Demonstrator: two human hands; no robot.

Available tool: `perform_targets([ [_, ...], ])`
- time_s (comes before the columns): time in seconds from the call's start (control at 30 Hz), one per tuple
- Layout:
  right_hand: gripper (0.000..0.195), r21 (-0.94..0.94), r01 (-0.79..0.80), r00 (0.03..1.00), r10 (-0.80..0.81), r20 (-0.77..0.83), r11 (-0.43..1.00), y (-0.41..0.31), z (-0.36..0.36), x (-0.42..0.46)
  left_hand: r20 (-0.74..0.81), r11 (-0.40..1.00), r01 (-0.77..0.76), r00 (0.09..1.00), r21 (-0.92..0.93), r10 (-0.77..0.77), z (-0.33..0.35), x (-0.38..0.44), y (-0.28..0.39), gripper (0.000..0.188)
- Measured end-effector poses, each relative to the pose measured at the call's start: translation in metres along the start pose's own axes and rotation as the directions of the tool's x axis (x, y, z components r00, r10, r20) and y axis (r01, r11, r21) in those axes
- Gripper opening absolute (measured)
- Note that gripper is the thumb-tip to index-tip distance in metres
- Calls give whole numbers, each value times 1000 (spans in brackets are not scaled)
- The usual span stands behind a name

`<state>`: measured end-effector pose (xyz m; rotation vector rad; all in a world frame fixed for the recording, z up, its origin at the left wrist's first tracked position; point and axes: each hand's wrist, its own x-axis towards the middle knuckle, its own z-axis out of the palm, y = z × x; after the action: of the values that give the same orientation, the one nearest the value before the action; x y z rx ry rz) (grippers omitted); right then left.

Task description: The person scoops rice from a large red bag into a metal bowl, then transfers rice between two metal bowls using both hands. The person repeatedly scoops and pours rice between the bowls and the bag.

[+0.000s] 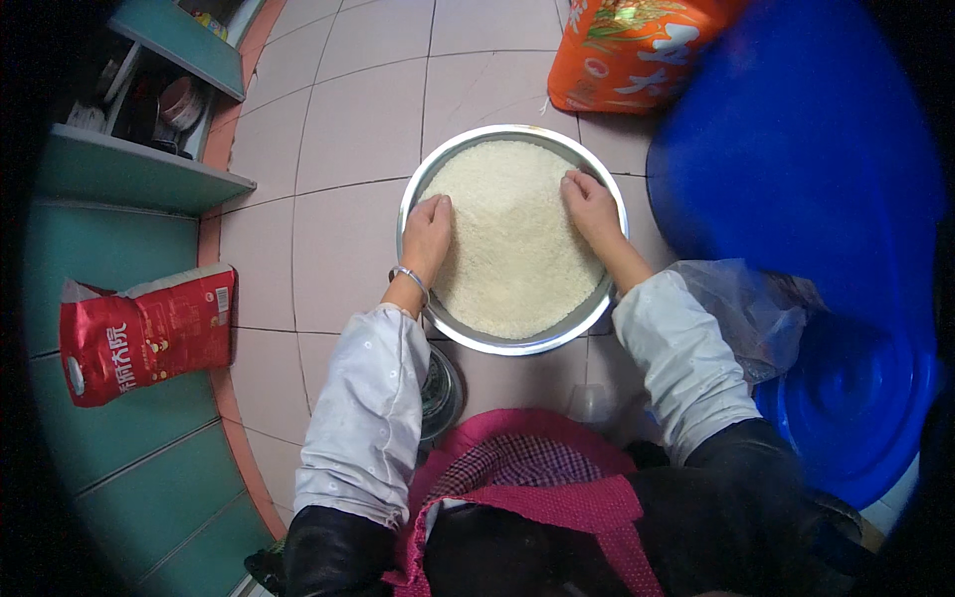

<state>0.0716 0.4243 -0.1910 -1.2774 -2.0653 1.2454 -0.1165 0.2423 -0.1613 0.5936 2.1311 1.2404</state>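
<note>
A round steel basin filled with white rice grains sits on the floor before me. At the basin's left side, my left hand is over the rice near the inner wall, fingers curled and thumb against the forefinger. My right hand is similarly curled over the rice at the right side. Whether either hand holds grains is hidden by the fingers. A metal bangle circles my left wrist. White sleeve covers with a small pattern reach over both forearms.
A red rice bag lies by green cabinets at left. An orange bag stands beyond the basin. Blue plastic spans the right, beside a clear plastic bag. A dark round container and translucent cup are near me.
</note>
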Motion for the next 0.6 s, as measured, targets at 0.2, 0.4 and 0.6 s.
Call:
perform_targets([
  [0.2,44,304,-341,940,330,88,890,5,35,-7,146,840,307,952,-447,-270,34,-7,-9,44],
  [0.4,43,690,-626,774,398,492,364,-50,40,-41,293,493,413,906,-766,-304,50,-39,9,40],
  [0.6,34,669,-607,786,200,585,429,-84,18,-56,266,580,301,953,-757,-147,31,-59,26,34],
])
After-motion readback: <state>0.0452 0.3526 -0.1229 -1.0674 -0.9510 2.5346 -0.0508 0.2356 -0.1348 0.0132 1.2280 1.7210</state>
